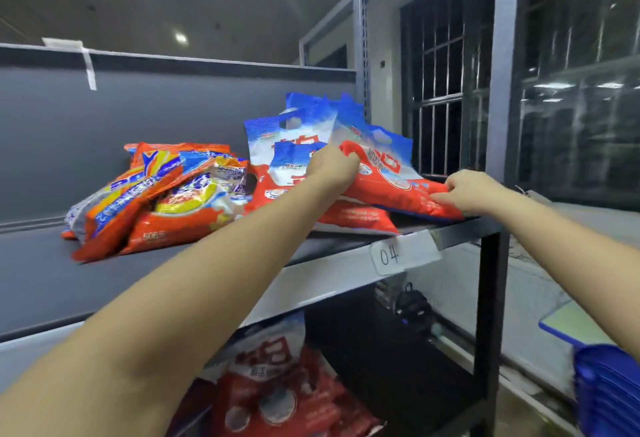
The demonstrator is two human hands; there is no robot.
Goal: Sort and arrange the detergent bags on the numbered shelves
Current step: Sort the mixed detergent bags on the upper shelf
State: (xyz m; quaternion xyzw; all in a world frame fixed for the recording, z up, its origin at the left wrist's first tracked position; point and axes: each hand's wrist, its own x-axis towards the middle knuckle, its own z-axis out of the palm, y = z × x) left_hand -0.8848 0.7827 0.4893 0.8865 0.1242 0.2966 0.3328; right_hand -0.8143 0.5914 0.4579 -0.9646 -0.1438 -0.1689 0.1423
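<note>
Grey metal shelving fills the near view, its front rail carrying a taped paper label (403, 252) marked 04 close to the right front corner of the upper shelf (145, 270). At that corner both of the person's arms reach in: the right hand (465, 194) pinches the lower edge of a red-and-white detergent bag (388, 182) lying at the front right edge, while the left hand (334, 168) curls over the same bag's upper part. The step looks like squaring this bag onto the red-and-blue handled bags (294, 145) leaning behind it; next it probably needs a lift and nudge inward, since its end sits at the shelf's right edge. Toward the shelf's middle lies a loose heap of orange-and-yellow bags (156, 197). One more red bag (277, 384) rests on the shelf below. Beyond stand a dark back panel, barred windows (440, 83) and ceiling lights.
</note>
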